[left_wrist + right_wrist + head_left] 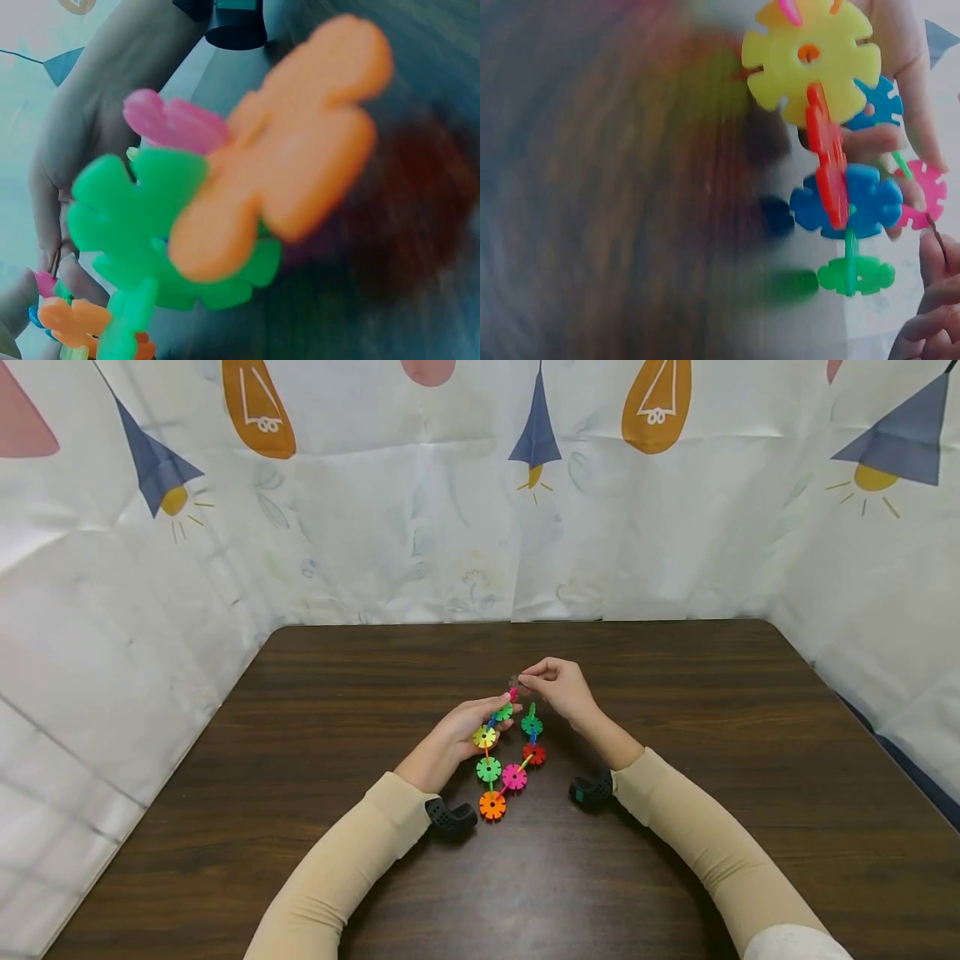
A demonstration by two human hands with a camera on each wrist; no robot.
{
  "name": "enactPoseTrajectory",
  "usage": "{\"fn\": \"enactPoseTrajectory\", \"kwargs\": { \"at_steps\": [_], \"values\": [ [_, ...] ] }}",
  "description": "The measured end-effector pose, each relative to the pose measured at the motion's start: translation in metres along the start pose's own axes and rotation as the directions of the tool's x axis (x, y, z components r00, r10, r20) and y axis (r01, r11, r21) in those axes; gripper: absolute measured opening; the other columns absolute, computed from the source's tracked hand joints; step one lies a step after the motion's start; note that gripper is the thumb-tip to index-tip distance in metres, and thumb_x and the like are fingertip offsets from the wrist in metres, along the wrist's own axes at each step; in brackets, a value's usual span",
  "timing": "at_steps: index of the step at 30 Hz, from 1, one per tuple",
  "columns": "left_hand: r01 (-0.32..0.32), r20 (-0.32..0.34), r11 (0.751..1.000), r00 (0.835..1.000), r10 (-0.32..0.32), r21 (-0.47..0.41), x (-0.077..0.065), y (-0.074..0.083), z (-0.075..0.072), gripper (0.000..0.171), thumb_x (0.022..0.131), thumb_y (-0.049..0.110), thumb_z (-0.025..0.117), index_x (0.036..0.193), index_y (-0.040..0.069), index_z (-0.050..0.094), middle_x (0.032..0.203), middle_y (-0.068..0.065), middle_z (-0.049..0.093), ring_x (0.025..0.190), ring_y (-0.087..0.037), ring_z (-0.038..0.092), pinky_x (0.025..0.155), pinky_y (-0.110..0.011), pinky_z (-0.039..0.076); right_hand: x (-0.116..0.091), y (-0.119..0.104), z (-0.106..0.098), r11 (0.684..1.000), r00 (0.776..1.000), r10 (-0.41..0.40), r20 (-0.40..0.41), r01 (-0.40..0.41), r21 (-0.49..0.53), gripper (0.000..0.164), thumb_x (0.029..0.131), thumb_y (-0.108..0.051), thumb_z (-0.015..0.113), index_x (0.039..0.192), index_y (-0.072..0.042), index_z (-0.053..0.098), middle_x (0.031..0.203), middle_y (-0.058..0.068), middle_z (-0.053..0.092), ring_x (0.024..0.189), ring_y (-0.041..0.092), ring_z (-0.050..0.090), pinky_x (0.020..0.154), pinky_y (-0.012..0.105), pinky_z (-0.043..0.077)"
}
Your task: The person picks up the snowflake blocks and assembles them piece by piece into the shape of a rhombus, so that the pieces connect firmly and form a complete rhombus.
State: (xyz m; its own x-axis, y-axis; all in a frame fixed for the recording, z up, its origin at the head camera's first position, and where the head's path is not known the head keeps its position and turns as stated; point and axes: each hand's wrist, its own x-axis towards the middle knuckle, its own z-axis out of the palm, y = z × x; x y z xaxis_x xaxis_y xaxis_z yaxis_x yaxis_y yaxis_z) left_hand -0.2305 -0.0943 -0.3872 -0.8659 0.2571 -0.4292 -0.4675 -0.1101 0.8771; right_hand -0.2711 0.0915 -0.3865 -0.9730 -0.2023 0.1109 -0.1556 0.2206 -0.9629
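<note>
A curved chain of notched plastic snowflake discs, with an orange disc (492, 806) at its near end, hangs or stands over the table; whether it touches is unclear. My left hand (467, 725) grips its left branch between the yellow disc (484, 737) and the pink disc (924, 196). My right hand (562, 689) pinches a brown disc (936, 234), seen edge-on at the pink disc's rim. The right branch ends in a green disc (859, 276), free of both hands. A large orange disc (300, 127) hides part of the left wrist view.
The dark wood table (675, 710) extends around both hands. A patterned white curtain (480, 543) hangs behind it. Each wrist wears a black device, the left one (452, 818) close to the orange disc.
</note>
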Motion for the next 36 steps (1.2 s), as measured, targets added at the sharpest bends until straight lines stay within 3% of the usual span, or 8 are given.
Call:
{"fn": "enactPoseTrajectory", "kwargs": {
  "at_steps": [5,10,13,18,22,24,29,36],
  "values": [
    [0.002,-0.004,1.000,1.000,-0.002,-0.016,0.000,0.000,0.001,0.044,0.107,0.032,0.057,0.142,0.004,0.060,0.131,-0.006,0.066,0.084,-0.012,0.057,0.062,-0.019,0.044,-0.001,0.000,0.000,1.000,1.000,0.022,0.003,-0.022,0.019,0.018,0.099,-0.010,0.070,0.105,0.007,0.072,0.084,0.004,0.076,0.055,0.016,0.044,0.051,0.024,0.035],
    [-0.003,-0.007,0.999,1.000,0.003,-0.035,0.001,-0.002,0.000,0.045,0.107,0.032,0.057,0.142,0.004,0.060,0.133,-0.008,0.065,0.085,-0.012,0.060,0.062,-0.018,0.047,0.003,0.001,-0.013,0.998,0.993,0.007,0.114,-0.001,-0.057,0.024,0.101,-0.018,0.069,0.111,0.004,0.072,0.093,0.010,0.076,0.065,0.026,0.052,0.063,0.031,0.046],
    [-0.009,-0.021,0.998,1.000,0.008,-0.062,0.002,-0.003,-0.001,0.044,0.107,0.030,0.058,0.141,0.004,0.060,0.136,-0.010,0.063,0.084,-0.011,0.063,0.062,-0.018,0.048,0.006,0.002,-0.026,0.992,0.984,0.045,0.172,-0.023,-0.125,0.032,0.102,-0.027,0.068,0.119,0.000,0.070,0.103,0.014,0.074,0.070,0.028,0.052,0.071,0.035,0.047],
    [0.004,-0.051,0.993,0.999,-0.010,-0.118,0.004,-0.003,-0.003,0.040,0.105,0.029,0.061,0.137,0.005,0.063,0.135,-0.009,0.062,0.083,-0.010,0.065,0.063,-0.020,0.050,0.008,0.006,-0.044,0.947,0.943,0.165,0.289,-0.069,-0.315,0.042,0.100,-0.034,0.069,0.130,-0.005,0.069,0.103,0.010,0.067,0.075,0.023,0.051,0.071,0.034,0.044],
    [0.014,-0.070,0.990,0.997,-0.024,-0.143,0.004,-0.002,-0.003,0.039,0.104,0.030,0.064,0.135,0.006,0.064,0.128,-0.008,0.062,0.081,-0.010,0.065,0.063,-0.021,0.050,0.008,0.007,-0.047,0.907,0.886,0.194,0.421,0.001,-0.421,0.045,0.099,-0.031,0.071,0.134,-0.003,0.067,0.100,0.007,0.066,0.076,0.020,0.052,0.071,0.033,0.045],
    [0.016,-0.073,0.989,0.997,-0.026,-0.144,0.004,-0.001,-0.002,0.041,0.103,0.031,0.064,0.136,0.005,0.064,0.126,-0.007,0.062,0.080,-0.009,0.065,0.063,-0.021,0.050,0.008,0.007,-0.046,0.902,0.870,0.192,0.454,0.026,-0.431,0.045,0.099,-0.028,0.071,0.134,-0.001,0.066,0.095,0.007,0.066,0.074,0.020,0.052,0.070,0.033,0.043],
    [0.019,-0.069,0.990,0.997,-0.028,-0.141,0.004,-0.001,-0.002,0.044,0.103,0.032,0.064,0.138,0.006,0.063,0.126,-0.006,0.062,0.080,-0.009,0.065,0.063,-0.021,0.049,0.009,0.008,-0.042,0.897,0.863,0.193,0.467,0.037,-0.440,0.046,0.098,-0.026,0.072,0.133,0.002,0.065,0.085,0.005,0.062,0.068,0.017,0.044,0.065,0.031,0.036],
    [-0.006,-0.076,0.984,0.997,-0.007,-0.178,0.004,-0.004,0.000,0.043,0.103,0.032,0.065,0.138,0.007,0.062,0.128,-0.007,0.062,0.080,-0.009,0.064,0.064,-0.021,0.050,0.010,0.008,-0.038,0.909,0.847,0.183,0.499,0.048,-0.415,0.037,0.098,-0.022,0.072,0.127,0.001,0.068,0.086,0.005,0.063,0.068,0.017,0.048,0.065,0.030,0.040]
  ]
}}
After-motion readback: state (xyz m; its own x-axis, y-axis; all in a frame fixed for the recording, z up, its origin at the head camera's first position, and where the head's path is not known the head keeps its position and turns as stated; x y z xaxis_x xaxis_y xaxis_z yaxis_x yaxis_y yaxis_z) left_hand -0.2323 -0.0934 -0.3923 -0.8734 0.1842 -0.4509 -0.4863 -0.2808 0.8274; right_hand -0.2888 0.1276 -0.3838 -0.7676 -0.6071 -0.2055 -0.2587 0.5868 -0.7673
